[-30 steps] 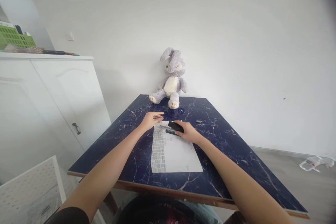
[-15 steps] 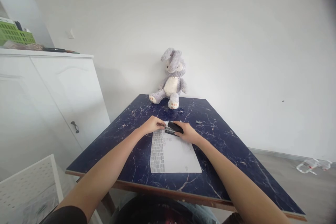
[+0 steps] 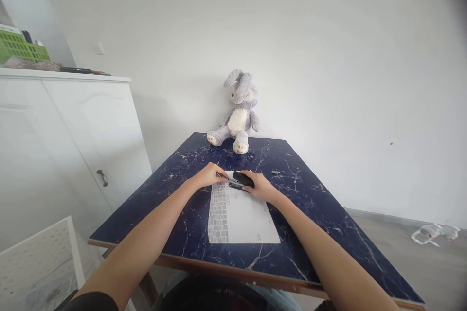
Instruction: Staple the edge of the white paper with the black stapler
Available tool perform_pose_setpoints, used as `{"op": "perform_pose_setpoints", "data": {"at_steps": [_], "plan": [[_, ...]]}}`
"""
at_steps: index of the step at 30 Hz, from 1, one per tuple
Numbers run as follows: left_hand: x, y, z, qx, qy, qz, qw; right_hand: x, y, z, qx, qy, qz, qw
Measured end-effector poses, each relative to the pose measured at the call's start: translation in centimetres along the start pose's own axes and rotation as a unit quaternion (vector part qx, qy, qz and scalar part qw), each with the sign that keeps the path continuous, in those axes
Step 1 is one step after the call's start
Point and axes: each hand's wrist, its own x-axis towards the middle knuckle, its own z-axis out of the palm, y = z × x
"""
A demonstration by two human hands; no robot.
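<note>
A black stapler (image 3: 243,179) is held over the top of a printed sheet of paper (image 3: 244,218), with its upper arm lifted away from its base. Wrapped round its right end is my right hand (image 3: 260,186), fingers closed. My left hand (image 3: 211,175) pinches at the stapler's left end. Between those fingertips is a thin dark piece, with a slim silvery part running toward the stapler; what it is I cannot make out. The paper lies flat, its left side covered with rows of grey blocks.
A grey plush rabbit (image 3: 239,116) sits at the back of the blue marbled table (image 3: 310,233), against the wall. A small grey piece (image 3: 276,172) lies right of the stapler. White cabinets (image 3: 98,131) stand left, and a white perforated chair (image 3: 40,257) is at lower left.
My left hand has drawn slightly to the left, away from the stapler. My right hand keeps its hold on the stapler. The whole view has shifted a little.
</note>
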Motion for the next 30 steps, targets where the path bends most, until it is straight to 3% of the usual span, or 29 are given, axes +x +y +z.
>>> {"op": "perform_pose_setpoints", "data": {"at_steps": [5,9,13,19,22,24,26,30], "plan": [[-0.6,-0.7,-1.2,-0.003,-0.008,-0.011,1.000,-0.1,-0.1,-0.2,0.040,0.012,0.018,0.999],[-0.6,-0.5,-1.5,-0.075,-0.022,-0.030,0.997,-0.3,-0.1,-1.1,0.096,0.042,0.023,0.994],[-0.2,1.0,-0.2,-0.143,0.010,-0.030,0.989,-0.5,-0.8,-1.6,0.161,0.056,0.016,0.985],[0.2,3.1,2.2,-0.155,-0.051,0.016,0.987,-0.4,-2.7,-1.3,0.182,0.016,-0.016,0.983],[0.7,3.2,2.5,-0.114,-0.005,0.018,0.993,-0.1,-2.5,-2.0,0.158,0.035,-0.002,0.987],[1.0,3.0,2.7,-0.088,0.055,0.013,0.995,0.0,-1.6,-2.9,0.138,0.081,0.023,0.987],[1.0,2.7,3.1,-0.053,0.070,0.021,0.996,-0.1,-0.3,-4.1,0.103,0.128,0.064,0.984],[0.4,1.6,3.0,0.052,-0.094,0.051,0.993,-1.6,3.3,-6.7,0.049,0.126,0.147,0.980]]}}
